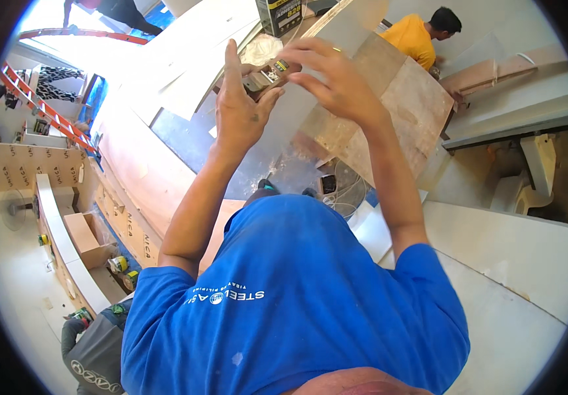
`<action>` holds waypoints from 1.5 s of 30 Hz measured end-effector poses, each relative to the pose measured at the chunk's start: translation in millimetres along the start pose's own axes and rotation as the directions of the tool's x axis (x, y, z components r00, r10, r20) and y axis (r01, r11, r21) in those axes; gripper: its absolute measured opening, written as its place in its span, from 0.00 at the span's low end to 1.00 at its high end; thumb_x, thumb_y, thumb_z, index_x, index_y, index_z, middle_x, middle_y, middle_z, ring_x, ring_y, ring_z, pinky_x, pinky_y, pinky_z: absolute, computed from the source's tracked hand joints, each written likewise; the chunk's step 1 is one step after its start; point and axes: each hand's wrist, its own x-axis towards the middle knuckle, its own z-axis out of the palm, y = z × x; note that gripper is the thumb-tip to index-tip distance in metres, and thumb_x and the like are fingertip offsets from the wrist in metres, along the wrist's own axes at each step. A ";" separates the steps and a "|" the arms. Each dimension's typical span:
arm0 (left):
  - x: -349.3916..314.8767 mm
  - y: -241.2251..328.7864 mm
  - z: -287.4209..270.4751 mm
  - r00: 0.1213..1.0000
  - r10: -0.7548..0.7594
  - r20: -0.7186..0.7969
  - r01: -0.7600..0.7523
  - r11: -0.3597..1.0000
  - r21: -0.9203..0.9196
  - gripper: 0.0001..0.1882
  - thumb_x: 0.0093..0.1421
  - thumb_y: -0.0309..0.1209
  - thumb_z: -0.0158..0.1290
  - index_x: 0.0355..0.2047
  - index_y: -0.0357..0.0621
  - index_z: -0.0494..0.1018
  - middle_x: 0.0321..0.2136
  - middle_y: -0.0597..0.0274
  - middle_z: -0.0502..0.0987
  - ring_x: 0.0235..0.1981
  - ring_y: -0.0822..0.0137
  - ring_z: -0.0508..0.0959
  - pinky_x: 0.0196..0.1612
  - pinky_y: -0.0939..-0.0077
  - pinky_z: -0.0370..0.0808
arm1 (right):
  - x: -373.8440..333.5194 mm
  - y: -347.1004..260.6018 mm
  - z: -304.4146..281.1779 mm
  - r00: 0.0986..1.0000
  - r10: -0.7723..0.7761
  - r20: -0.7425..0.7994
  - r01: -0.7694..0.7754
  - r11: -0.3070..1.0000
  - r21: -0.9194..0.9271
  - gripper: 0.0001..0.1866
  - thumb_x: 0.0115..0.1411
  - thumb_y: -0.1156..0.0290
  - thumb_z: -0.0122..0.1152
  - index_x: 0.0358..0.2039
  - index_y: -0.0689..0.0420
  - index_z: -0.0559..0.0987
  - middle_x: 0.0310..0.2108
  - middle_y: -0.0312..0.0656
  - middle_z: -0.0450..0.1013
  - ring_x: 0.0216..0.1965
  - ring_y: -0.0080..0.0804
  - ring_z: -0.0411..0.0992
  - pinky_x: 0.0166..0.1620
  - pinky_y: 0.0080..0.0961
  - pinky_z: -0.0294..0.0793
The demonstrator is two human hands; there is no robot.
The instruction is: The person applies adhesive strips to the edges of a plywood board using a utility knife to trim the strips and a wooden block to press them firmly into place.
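Observation:
In front of me at the upper middle is a small grey metal tool with a yellow and black label; its exact kind does not show clearly. My left hand is around its near left side, thumb below and one finger stretched upward. Some of that hand's fingers are hidden behind the tool. To the right, my right hand has its fingers apart, the tips pointing left close to the tool. Whether they touch it is hard to see. A crumpled whitish bag or cloth lies just beyond.
A dark adhesive can stands beyond my hands. Plywood sheets rise at the right, near a person in a yellow shirt. A long curved panel runs along the left. Farther left are an orange ladder and a cardboard box.

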 end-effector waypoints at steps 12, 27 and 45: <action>-0.2 -7.1 1.0 0.985 0.173 0.015 -0.174 0.977 0.122 0.59 0.50 0.29 0.74 0.74 0.35 0.47 0.44 0.44 0.79 0.44 0.46 0.81 0.48 0.58 0.77 | 43.8 42.2 4.0 0.884 -0.139 0.446 0.114 0.990 0.083 0.02 0.60 0.73 0.67 0.34 0.55 0.83 0.49 0.40 0.75 0.49 0.34 0.74 0.49 0.34 0.78; -0.8 3.5 3.2 0.985 0.165 0.043 -0.169 0.978 0.123 0.57 0.50 0.27 0.73 0.74 0.36 0.49 0.43 0.47 0.78 0.46 0.49 0.80 0.50 0.59 0.77 | 11.7 14.4 10.8 0.980 -0.193 0.042 0.197 0.972 -0.129 0.05 0.60 0.70 0.67 0.35 0.56 0.84 0.43 0.41 0.79 0.42 0.43 0.78 0.49 0.39 0.75; -4.2 7.1 3.8 0.987 0.153 0.058 -0.158 0.983 0.093 0.59 0.50 0.23 0.73 0.76 0.42 0.46 0.43 0.50 0.79 0.42 0.56 0.82 0.46 0.63 0.80 | 40.1 6.6 -15.2 0.822 -0.193 0.536 0.374 0.893 -0.252 0.08 0.60 0.65 0.67 0.33 0.56 0.84 0.50 0.42 0.72 0.54 0.41 0.73 0.54 0.43 0.72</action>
